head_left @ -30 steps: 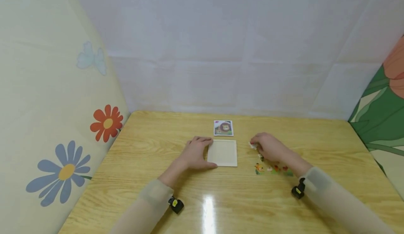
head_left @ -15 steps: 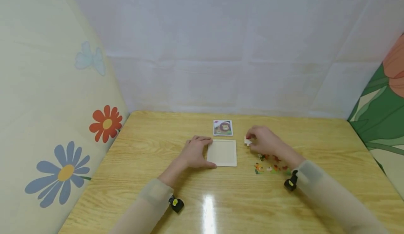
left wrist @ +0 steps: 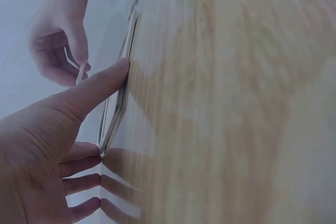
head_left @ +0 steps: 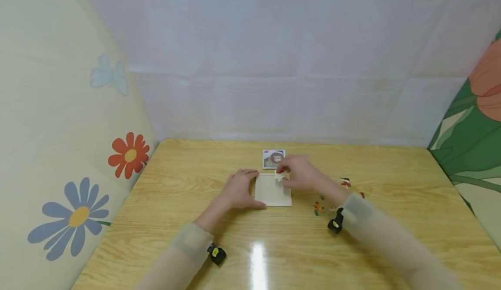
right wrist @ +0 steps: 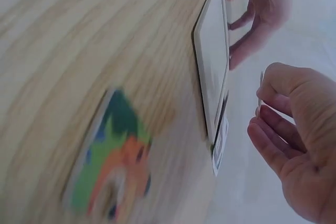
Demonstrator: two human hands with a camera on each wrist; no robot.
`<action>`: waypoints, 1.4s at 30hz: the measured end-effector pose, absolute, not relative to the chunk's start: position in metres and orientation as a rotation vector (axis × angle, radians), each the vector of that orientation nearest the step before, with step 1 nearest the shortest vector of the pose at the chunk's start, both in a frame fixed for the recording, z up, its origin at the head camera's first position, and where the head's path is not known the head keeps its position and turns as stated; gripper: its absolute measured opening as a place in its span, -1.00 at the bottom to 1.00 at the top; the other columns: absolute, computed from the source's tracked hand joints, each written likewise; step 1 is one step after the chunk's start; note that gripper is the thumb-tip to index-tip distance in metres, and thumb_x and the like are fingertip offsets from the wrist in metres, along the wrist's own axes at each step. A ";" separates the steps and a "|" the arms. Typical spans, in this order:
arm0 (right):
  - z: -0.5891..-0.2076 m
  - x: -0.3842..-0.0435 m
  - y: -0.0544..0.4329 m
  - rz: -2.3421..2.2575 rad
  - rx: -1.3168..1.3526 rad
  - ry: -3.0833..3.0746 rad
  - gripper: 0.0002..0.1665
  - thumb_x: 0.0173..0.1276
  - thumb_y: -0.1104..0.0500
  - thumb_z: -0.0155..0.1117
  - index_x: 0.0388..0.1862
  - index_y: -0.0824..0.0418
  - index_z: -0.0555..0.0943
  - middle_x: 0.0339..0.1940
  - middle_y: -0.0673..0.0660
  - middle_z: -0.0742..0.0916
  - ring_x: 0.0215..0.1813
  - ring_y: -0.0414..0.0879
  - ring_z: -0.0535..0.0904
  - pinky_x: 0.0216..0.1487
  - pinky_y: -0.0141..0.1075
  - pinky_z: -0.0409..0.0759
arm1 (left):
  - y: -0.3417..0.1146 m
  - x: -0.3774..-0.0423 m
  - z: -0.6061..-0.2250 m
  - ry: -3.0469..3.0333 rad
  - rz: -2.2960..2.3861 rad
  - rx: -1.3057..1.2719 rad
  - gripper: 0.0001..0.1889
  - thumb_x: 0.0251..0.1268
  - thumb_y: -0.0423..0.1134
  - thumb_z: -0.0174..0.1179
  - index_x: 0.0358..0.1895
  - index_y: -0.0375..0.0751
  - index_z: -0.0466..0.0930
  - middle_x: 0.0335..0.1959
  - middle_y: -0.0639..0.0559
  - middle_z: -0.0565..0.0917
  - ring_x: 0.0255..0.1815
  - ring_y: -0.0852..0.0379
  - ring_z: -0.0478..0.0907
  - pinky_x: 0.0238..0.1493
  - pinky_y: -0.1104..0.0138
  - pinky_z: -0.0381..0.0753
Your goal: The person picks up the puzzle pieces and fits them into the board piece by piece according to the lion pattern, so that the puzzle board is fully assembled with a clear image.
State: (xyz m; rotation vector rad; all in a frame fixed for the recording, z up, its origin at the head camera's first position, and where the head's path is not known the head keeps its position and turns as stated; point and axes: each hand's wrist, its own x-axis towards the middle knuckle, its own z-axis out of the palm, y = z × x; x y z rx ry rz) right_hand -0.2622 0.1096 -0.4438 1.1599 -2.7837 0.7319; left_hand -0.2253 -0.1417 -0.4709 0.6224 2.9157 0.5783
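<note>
My right hand (head_left: 300, 173) pinches a small white-backed puzzle piece (head_left: 279, 175) between thumb and fingertips, above the far right part of a square white puzzle tray (head_left: 272, 194). In the right wrist view the piece (right wrist: 260, 94) shows nearly edge-on, apart from the tray (right wrist: 212, 51). My left hand (head_left: 239, 190) holds the tray by its left side, the thumb at the near corner and the forefinger at the far one. In the left wrist view its thumb (left wrist: 113, 74) lies against the tray's edge. The printed side of the held piece is hidden.
Behind the tray lies a square lion picture card (head_left: 272, 159), partly covered by my right hand. Several loose colourful puzzle pieces (head_left: 318, 208) lie on the wooden table (head_left: 188, 164) to the right, some beneath my right forearm. A white cloth (head_left: 250, 85) hangs along the back edge.
My right hand has carried the puzzle piece leftward from beside the loose pieces to over the tray. The left hand keeps its hold on the tray.
</note>
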 end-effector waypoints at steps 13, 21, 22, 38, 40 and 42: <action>-0.457 -0.269 0.060 0.732 1.163 -2.876 -0.73 0.10 0.37 0.42 -0.17 0.25 0.79 -0.27 0.08 0.82 -0.19 -0.11 0.65 -0.07 -0.27 0.73 | -0.143 -0.224 -0.469 2.918 0.590 0.632 0.16 -0.19 0.30 0.70 0.50 -0.31 0.49 0.50 -0.17 0.55 0.53 -0.21 0.42 0.53 -0.21 0.44; -0.462 -0.263 0.052 0.747 1.115 -2.917 -0.69 0.09 0.44 0.38 -0.13 0.31 0.76 -0.18 0.17 0.83 -0.06 0.04 0.74 0.13 -0.12 0.78 | -0.142 -0.224 -0.468 2.915 0.603 0.635 0.15 -0.18 0.28 0.71 0.49 -0.30 0.49 0.48 -0.16 0.56 0.52 -0.21 0.43 0.52 -0.22 0.45; -0.462 -0.262 0.051 0.737 1.111 -2.918 -0.69 0.10 0.43 0.39 -0.13 0.31 0.76 -0.18 0.17 0.83 -0.06 0.04 0.74 0.13 -0.12 0.78 | -0.142 -0.224 -0.467 2.913 0.604 0.635 0.15 -0.18 0.28 0.71 0.49 -0.31 0.49 0.49 -0.17 0.56 0.52 -0.21 0.43 0.52 -0.22 0.45; -0.460 -0.262 0.053 0.662 1.065 -2.919 -0.71 0.27 0.38 0.38 -0.03 0.33 0.81 -0.10 0.20 0.85 -0.01 0.08 0.76 0.17 -0.08 0.78 | -0.141 -0.225 -0.467 2.915 0.568 0.641 0.16 -0.21 0.29 0.71 0.49 -0.31 0.49 0.49 -0.18 0.56 0.51 -0.22 0.44 0.53 -0.19 0.45; -0.455 -0.265 0.059 0.653 1.057 -2.920 -0.73 0.32 0.35 0.40 0.00 0.32 0.81 -0.07 0.20 0.84 0.03 0.08 0.76 0.19 -0.08 0.77 | -0.141 -0.225 -0.466 2.920 0.560 0.638 0.17 -0.22 0.28 0.72 0.48 -0.31 0.49 0.48 -0.18 0.56 0.50 -0.22 0.45 0.53 -0.19 0.46; -0.448 -0.269 0.069 0.629 1.043 -2.920 -0.75 0.35 0.33 0.41 -0.01 0.32 0.81 -0.06 0.19 0.85 0.02 0.08 0.77 0.16 -0.08 0.78 | -0.141 -0.226 -0.466 2.922 0.549 0.632 0.17 -0.23 0.28 0.72 0.48 -0.31 0.50 0.48 -0.18 0.56 0.50 -0.21 0.45 0.53 -0.17 0.46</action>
